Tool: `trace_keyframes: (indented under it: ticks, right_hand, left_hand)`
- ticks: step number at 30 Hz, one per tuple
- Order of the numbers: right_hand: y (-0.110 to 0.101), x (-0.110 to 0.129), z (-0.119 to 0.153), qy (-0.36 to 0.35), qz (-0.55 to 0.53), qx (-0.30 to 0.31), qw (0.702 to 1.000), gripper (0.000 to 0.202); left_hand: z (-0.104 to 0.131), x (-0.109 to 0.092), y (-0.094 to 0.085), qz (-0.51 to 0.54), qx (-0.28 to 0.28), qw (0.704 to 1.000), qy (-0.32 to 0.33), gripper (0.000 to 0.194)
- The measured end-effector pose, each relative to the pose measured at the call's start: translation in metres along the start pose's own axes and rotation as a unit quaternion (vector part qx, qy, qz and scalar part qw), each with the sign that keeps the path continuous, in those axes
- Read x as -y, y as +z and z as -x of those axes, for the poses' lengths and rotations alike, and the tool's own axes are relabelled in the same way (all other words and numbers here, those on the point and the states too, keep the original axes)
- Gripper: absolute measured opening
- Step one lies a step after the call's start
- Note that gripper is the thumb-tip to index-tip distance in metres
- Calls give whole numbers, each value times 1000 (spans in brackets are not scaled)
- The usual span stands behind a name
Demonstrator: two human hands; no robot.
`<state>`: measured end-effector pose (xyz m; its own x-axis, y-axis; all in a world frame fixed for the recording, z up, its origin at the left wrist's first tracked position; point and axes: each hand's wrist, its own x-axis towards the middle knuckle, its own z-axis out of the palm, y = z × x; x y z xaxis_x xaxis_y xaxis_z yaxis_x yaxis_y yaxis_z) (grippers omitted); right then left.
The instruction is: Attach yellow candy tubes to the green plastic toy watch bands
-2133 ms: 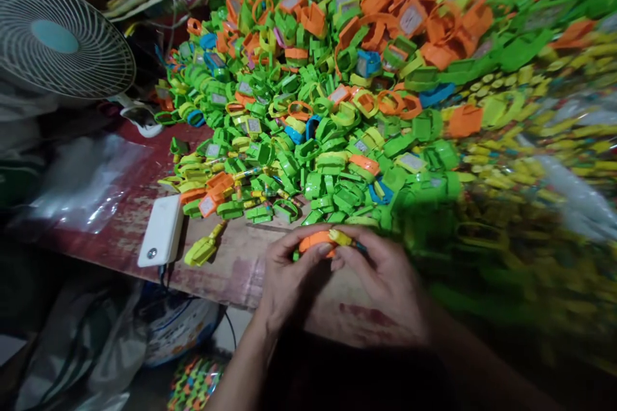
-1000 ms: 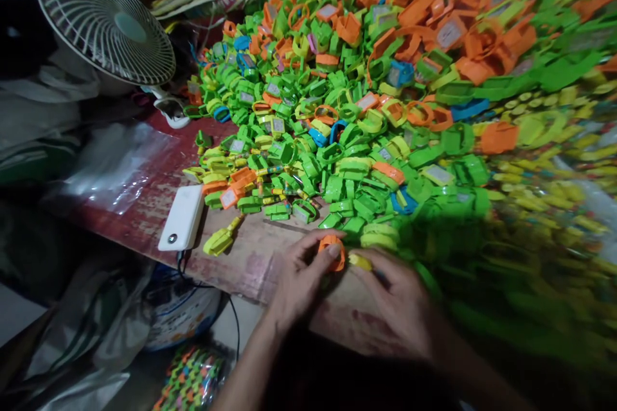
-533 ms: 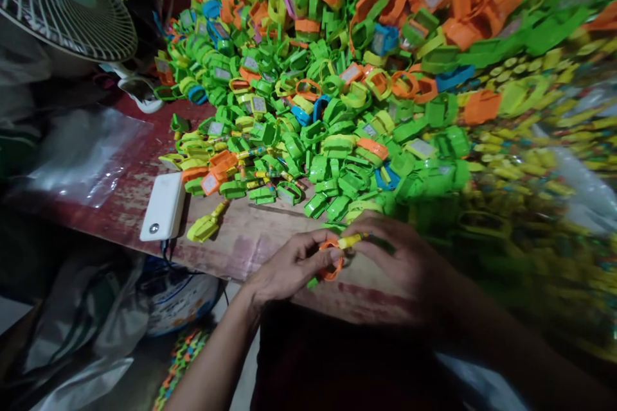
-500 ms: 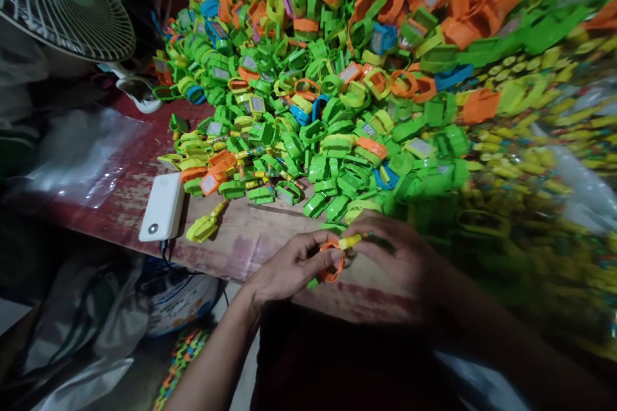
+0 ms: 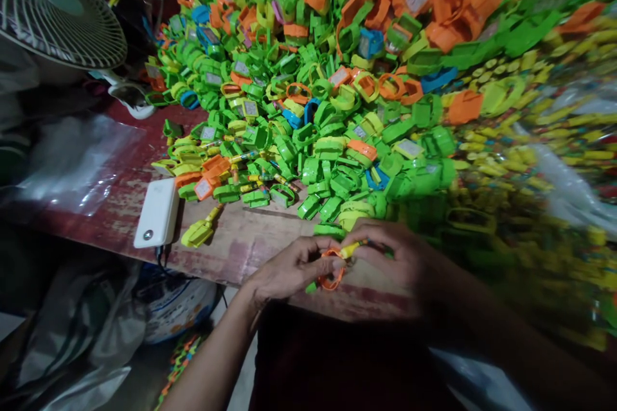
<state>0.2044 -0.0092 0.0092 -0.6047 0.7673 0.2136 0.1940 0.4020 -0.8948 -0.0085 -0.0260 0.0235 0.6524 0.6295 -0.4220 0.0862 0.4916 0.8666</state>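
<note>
My left hand (image 5: 294,270) is closed around an orange toy watch (image 5: 332,282), its curved band showing below the thumb. Between the fingers of my right hand (image 5: 398,250) is a small tube with a yellow cap (image 5: 349,249) and coloured bits inside. The capped end meets the orange watch; whether it is fixed to it I cannot tell. A bit of green plastic (image 5: 311,287) shows under my left fingers. Just beyond my hands lies a green toy watch (image 5: 330,230), at the near edge of a big heap of toy watches (image 5: 332,167).
On the left of the table (image 5: 241,250) lie a white power bank (image 5: 157,213) with a cable, a yellow toy watch with a tube (image 5: 197,232) and a clear plastic bag (image 5: 81,154). A fan (image 5: 62,6) stands behind. Many yellow-capped tubes (image 5: 511,148) are piled at the right.
The whole view has shifted slightly, so the heap sits a little further left. Both hands keep their hold on the orange watch and the tube, with the tube's angle barely changed.
</note>
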Motion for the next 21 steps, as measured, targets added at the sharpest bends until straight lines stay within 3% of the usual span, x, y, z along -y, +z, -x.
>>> trace_keyframes:
  ticks: [9, 15, 18, 21]
  right_hand:
    - [-3, 27, 13, 2, 105, 88, 991, 23]
    - [17, 29, 42, 15, 137, 69, 988, 23]
    - [23, 26, 45, 6, 214, 75, 974, 21]
    - [27, 30, 36, -24, 272, 105, 956, 12]
  left_hand:
    - [4, 14, 8, -60, 21, 998, 9, 39]
    - [4, 33, 22, -107, 8, 994, -14, 38]
    - [9, 35, 23, -150, -20, 988, -16, 37]
    - [21, 29, 17, -212, -82, 973, -27, 30]
